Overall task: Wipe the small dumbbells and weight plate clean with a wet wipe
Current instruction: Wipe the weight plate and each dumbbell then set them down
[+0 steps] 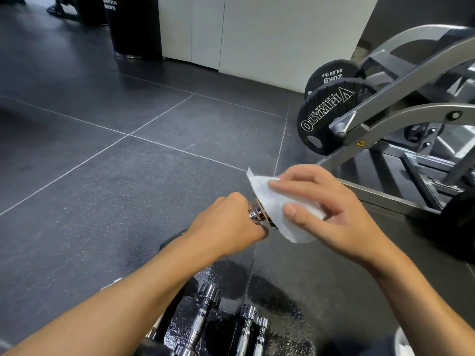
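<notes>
Left hand (228,222) grips dumbbell (258,213); right hand (326,209) presses wipe (272,201) on it.

Two hands — the left hand (231,222) and the right hand (326,209). One wipe (272,204). Four dumbbells show in part: one held dumbbell (255,213), and three on the near floor (128,176) — left dumbbell (203,314), middle dumbbell (246,322), right dumbbell (262,332). Two lettered plates at the right, a far plate (331,73) and a near plate (326,109). One machine (411,111). Two black cylinders far left, a nearer cylinder (133,27) and a farther cylinder (90,9).
</notes>
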A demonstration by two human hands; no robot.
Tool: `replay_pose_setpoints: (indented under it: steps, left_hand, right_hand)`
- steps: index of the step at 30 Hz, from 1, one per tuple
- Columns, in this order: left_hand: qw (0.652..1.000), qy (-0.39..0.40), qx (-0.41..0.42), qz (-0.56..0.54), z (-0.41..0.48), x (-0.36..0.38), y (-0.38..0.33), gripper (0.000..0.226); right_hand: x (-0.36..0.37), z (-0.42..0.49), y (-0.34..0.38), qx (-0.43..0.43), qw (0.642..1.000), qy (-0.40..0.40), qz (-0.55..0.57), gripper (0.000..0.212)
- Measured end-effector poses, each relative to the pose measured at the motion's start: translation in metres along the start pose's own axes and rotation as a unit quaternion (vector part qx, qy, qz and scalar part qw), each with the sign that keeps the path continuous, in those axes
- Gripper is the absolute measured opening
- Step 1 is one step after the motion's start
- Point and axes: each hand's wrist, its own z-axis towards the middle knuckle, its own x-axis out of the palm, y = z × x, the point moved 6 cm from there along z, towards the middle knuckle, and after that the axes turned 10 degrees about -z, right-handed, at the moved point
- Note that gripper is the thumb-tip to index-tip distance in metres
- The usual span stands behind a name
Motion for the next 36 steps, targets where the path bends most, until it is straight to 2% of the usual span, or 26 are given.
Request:
replay_pose_setpoints:
  steps: [2,5,7,11,13,15,16,18,19,21,23,24,25,26,29,31,32,34,36]
  left_hand:
    - [0.999,0.009,0.029,0.011,-0.002,0.0,-0.003,0.023]
    - [0.997,0.021,0.063,0.036,-0.005,0.0,-0.008,0.035]
    - [0.996,0.016,0.065,0.055,-0.005,0.0,-0.006,0.043]
    - [0.994,-0.015,0.058,0.09,-0.009,-0.004,-0.007,0.033]
    - [0.99,-0.032,0.064,0.12,-0.012,-0.005,-0.01,0.034]
    - [0.986,-0.045,0.071,0.146,-0.013,-0.004,-0.013,0.026]
    - [0.984,-0.05,0.069,0.159,-0.013,-0.005,-0.014,0.02]
    - [0.977,-0.053,0.068,0.197,-0.013,-0.005,-0.015,0.019]
    - [0.972,-0.051,0.073,0.217,-0.012,-0.003,-0.014,0.019]
    - [0.964,-0.046,0.091,0.246,-0.012,0.001,-0.015,0.015]
    - [0.962,-0.036,0.102,0.252,-0.012,0.004,-0.014,0.013]
    - [0.964,-0.032,0.103,0.244,-0.011,0.005,-0.014,0.012]
    - [0.967,-0.026,0.1,0.232,-0.01,0.006,-0.013,0.012]
    - [0.972,-0.019,0.095,0.216,-0.01,0.006,-0.012,0.013]
    - [0.985,0.015,0.088,0.15,-0.007,0.012,-0.012,0.016]
    - [0.988,0.033,0.09,0.12,-0.005,0.016,-0.011,0.02]
    - [0.989,0.038,0.09,0.112,-0.005,0.017,-0.011,0.022]
    - [0.99,0.035,0.095,0.103,-0.005,0.017,-0.014,0.022]
    - [0.99,0.021,0.099,0.102,-0.006,0.015,-0.017,0.022]
  right_hand:
    - [0.007,0.0,0.009,-0.034,0.999,0.031,-0.008,0.033]
    - [0.012,0.002,0.014,-0.038,0.996,0.073,0.02,0.037]
    - [0.009,0.004,0.015,-0.056,0.997,0.049,-0.025,0.038]
    - [0.021,0.009,0.017,-0.061,0.993,0.012,-0.096,0.027]
    - [0.031,0.012,0.015,0.005,0.996,-0.01,-0.091,0.024]
    - [0.035,0.015,0.008,0.151,0.987,-0.021,-0.046,0.021]
    - [0.038,0.015,0.002,0.238,0.971,-0.006,0.01,0.023]
    - [0.049,0.01,-0.008,0.372,0.906,0.07,0.188,0.027]
    - [0.054,0.007,-0.007,0.404,0.866,0.125,0.268,0.03]
    - [0.057,-0.002,-0.002,0.422,0.802,0.226,0.358,0.036]
    - [0.059,-0.008,-0.004,0.423,0.78,0.254,0.384,0.039]
    - [0.06,-0.008,-0.009,0.419,0.782,0.246,0.39,0.038]
    - [0.06,-0.007,-0.014,0.403,0.8,0.222,0.385,0.033]
    - [0.057,-0.003,-0.018,0.367,0.834,0.193,0.364,0.026]
    - [0.039,0.009,-0.011,0.174,0.945,0.158,0.228,0.012]
    - [0.029,0.009,0.002,0.031,0.979,0.157,0.124,0.016]
    - [0.026,0.008,0.007,-0.011,0.985,0.151,0.08,0.018]
    - [0.023,0.006,0.006,-0.009,0.989,0.14,0.056,0.018]
    - [0.022,0.007,0.0,0.085,0.979,0.137,0.121,0.009]
